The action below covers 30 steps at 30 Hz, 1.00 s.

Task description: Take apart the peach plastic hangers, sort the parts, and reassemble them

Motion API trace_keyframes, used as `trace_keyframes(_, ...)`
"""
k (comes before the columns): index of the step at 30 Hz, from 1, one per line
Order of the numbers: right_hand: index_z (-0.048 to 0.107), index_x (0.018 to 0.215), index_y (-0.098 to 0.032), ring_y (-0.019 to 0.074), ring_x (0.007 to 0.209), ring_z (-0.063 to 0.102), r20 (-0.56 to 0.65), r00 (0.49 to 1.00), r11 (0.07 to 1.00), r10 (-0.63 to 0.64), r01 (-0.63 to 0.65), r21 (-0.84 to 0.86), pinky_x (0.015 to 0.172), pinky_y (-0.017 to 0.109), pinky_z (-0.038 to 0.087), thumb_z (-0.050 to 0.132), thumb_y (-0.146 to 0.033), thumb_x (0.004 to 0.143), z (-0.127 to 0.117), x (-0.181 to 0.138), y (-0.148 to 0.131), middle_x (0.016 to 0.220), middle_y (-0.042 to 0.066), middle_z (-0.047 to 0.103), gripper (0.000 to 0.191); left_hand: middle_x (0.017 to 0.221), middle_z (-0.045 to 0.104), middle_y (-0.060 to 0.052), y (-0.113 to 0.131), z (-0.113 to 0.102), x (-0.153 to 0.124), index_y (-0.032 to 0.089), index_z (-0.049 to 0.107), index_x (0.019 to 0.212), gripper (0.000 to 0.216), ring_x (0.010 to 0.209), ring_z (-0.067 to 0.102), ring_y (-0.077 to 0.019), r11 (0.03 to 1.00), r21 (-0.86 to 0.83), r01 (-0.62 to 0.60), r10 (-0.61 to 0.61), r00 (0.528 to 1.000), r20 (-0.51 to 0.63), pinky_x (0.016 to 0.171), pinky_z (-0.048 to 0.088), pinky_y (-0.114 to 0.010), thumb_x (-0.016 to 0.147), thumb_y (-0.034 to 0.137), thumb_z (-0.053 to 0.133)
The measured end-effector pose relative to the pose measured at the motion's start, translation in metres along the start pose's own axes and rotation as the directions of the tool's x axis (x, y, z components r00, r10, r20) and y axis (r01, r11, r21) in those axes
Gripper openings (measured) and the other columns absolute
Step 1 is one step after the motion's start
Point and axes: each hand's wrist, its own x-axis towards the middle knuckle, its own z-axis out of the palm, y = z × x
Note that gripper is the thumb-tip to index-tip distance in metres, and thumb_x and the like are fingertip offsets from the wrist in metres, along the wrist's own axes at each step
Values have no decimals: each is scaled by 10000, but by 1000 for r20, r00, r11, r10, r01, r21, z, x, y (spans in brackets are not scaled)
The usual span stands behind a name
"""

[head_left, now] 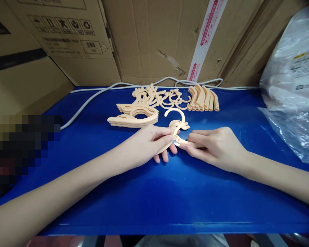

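Both of my hands hold a cream plastic folding hanger (pixel 182 120), its hook curving up and away from me. The thumb and fingers of my left hand (pixel 146 145) are closed around the hook's base and the left arm. My right hand (pixel 216 147) grips the right arm close to the joint, its fingers covering most of that part. Just beyond the hook lies a small cream piece (pixel 179 125), partly hidden. A stack of folded hangers (pixel 134 120) sits beyond my left hand.
Behind lie loose cream pieces (pixel 145 94), several hooks (pixel 173 99) and a row of hanger arms (pixel 203 98) on the blue table (pixel 170 199). A white cable (pixel 92 99) runs along the back. Cardboard boxes (pixel 154 41) stand behind; a clear plastic bag (pixel 288 68) is at right.
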Motion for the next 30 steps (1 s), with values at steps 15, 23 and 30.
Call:
trace_keyframes(15, 492, 612, -178, 63, 427, 411, -35, 999, 999, -29, 30, 41, 452, 255, 222, 408, -404, 1010, 0, 1, 2, 524, -30, 479, 466, 849, 684, -26, -1, 2, 0, 105, 637, 951, 239, 543, 601, -51, 999, 19, -43, 43, 999, 8, 445, 451, -121, 972, 206, 422)
trace_keyframes(23, 501, 624, -179, 62, 430, 421, -39, 998, 998, -43, 45, 49, 449, 254, 218, 445, -381, 990, 2, 1, 3, 531, -35, 479, 422, 849, 686, -26, 2, 2, -1, 107, 640, 1018, 262, 532, 597, -59, 998, 66, -10, 9, 1000, 20, 449, 450, -143, 981, 219, 406)
trace_keyframes(30, 463, 606, -187, 84, 478, 446, -77, 995, 997, -66, 69, 37, 532, 251, 299, 524, -402, 950, 0, 3, 3, 524, -41, 477, 411, 671, 572, 39, 4, 3, -9, 148, 616, 825, 162, 527, 498, -65, 908, 402, -120, 133, 991, -4, 485, 360, -183, 921, 218, 505)
